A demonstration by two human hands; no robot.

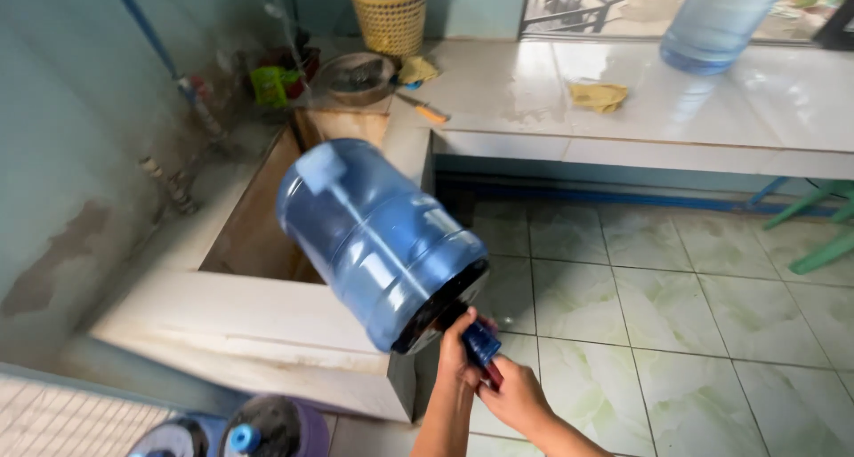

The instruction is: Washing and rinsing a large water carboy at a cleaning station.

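Note:
A large blue water jug (378, 239) hangs tilted in the air, its flat base pointing up and left over the rim of a tiled basin (258, 319). Its neck and blue cap (481, 341) point down towards me. My left hand (456, 348) is wrapped around the neck just below the jug's shoulder. My right hand (514, 396) closes on the cap end from beneath. The two hands touch each other at the neck. The jug hides part of the basin's inside.
On the white tiled counter (712, 110) stand a wicker basket (389, 14) and a second clear jug (719, 20), with a yellow rag (599, 95), a bowl (358, 75) and an orange-handled tool (429, 111). Green chair legs (818, 226) are at right. More jug tops (258, 426) sit bottom left.

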